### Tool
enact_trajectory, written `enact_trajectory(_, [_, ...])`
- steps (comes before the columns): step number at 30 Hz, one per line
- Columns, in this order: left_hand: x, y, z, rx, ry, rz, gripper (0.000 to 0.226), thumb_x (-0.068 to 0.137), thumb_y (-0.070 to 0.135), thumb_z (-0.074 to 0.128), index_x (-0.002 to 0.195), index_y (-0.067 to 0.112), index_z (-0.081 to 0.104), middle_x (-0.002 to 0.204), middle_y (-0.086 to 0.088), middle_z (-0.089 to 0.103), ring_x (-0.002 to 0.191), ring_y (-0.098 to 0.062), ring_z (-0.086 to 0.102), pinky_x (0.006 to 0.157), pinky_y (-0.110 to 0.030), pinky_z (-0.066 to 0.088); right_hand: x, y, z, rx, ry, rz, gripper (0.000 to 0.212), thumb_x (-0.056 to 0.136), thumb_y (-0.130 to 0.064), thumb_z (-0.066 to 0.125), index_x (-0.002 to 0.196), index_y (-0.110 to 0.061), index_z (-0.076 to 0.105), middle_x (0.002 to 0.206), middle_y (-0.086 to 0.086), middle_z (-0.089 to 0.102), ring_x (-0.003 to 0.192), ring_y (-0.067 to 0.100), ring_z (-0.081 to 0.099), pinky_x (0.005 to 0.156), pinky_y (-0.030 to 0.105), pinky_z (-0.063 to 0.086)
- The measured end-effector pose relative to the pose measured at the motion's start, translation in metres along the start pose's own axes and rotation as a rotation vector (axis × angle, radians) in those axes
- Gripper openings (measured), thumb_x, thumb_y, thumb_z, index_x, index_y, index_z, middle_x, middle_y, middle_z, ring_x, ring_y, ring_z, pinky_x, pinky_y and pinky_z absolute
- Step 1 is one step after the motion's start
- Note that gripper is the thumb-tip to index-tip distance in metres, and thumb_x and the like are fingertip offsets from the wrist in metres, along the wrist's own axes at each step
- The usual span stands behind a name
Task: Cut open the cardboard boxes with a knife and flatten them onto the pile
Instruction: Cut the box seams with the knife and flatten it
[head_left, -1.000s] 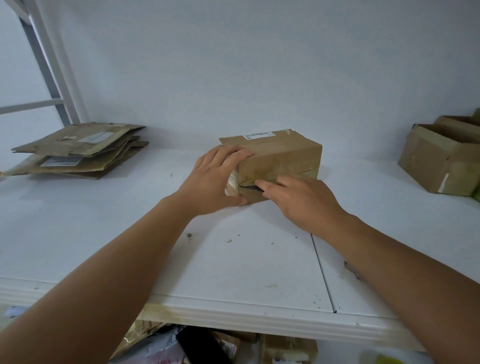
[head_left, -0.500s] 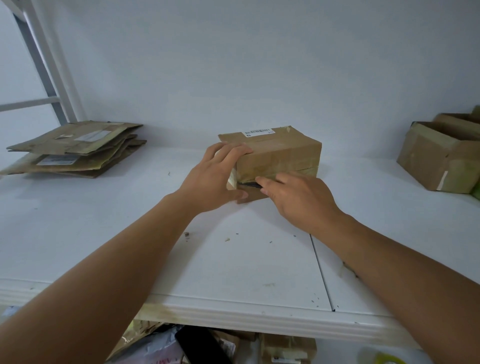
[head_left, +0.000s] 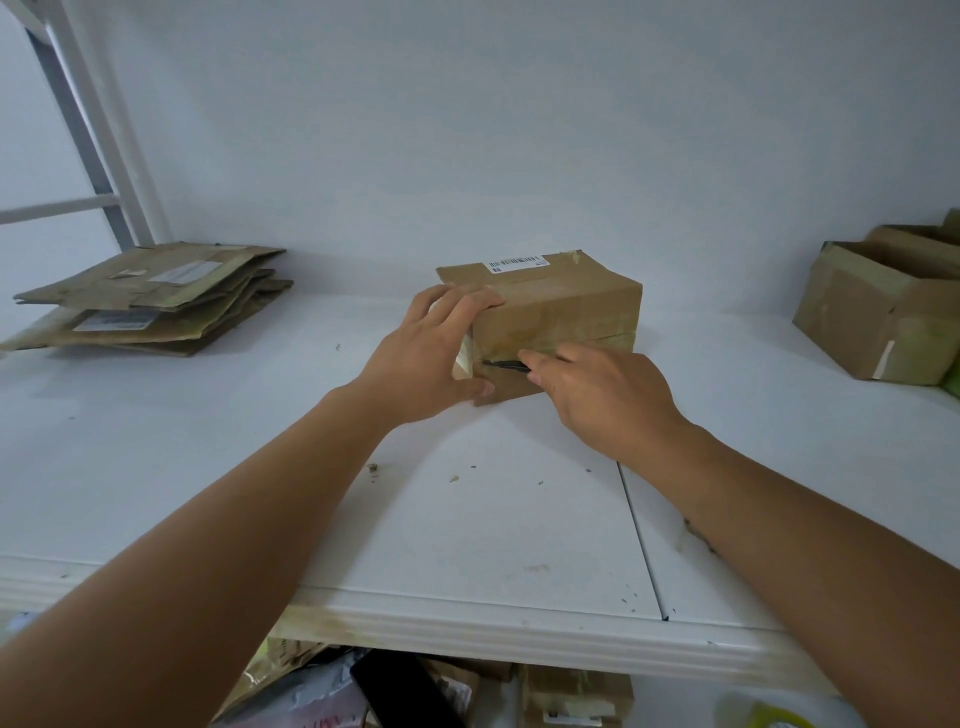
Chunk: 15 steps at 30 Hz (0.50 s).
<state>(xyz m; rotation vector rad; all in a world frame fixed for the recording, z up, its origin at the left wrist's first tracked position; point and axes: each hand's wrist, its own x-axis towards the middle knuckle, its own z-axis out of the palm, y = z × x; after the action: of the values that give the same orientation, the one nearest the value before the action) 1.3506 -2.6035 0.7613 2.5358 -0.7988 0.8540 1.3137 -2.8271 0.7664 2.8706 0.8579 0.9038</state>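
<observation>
A taped brown cardboard box (head_left: 566, 306) with a barcode label stands on the white shelf (head_left: 260, 441), centre back. My left hand (head_left: 431, 358) clasps its near left corner, fingers over the top edge and thumb low on the front face. My right hand (head_left: 597, 395) grips a dark knife (head_left: 506, 365); only the blade shows, lying along the taped seam on the front face. The knife's handle is hidden inside my fist. A pile of flattened cardboard (head_left: 150, 301) lies at the back left.
More open brown boxes (head_left: 883, 317) stand at the back right against the wall. A white metal frame post (head_left: 98, 135) rises at the left. Small scraps dot the shelf. Below the shelf edge lie packages and cardboard (head_left: 363, 691).
My right hand has slid to the right along the front seam, exposing more of the blade. My left hand stays on the box corner.
</observation>
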Motion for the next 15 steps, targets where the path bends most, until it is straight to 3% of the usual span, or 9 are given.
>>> enact_trajectory(8, [0.000, 0.000, 0.000, -0.041, -0.028, -0.017, 0.093, 0.070, 0.035, 0.084, 0.143, 0.038, 0.028, 0.145, 0.022, 0.032, 0.140, -0.017, 0.022, 0.091, -0.039, 0.047, -0.005, 0.013, 0.000, -0.028, -0.029, 0.063, 0.033, 0.105, -0.031, 0.037, 0.132, -0.026, 0.057, 0.076, -0.003, 0.042, 0.066, 0.020, 0.041, 0.049, 0.025, 0.023])
enact_trajectory(15, [0.000, -0.002, -0.003, -0.060, -0.030, 0.046, 0.093, 0.072, 0.018, 0.084, 0.147, 0.032, 0.031, 0.148, 0.009, 0.032, 0.137, -0.017, 0.027, 0.104, -0.027, 0.028, -0.005, 0.007, -0.002, -0.037, -0.019, 0.067, 0.033, 0.104, -0.029, 0.043, 0.132, -0.024, 0.059, 0.074, -0.002, 0.041, 0.065, 0.024, 0.045, 0.048, 0.024, 0.017])
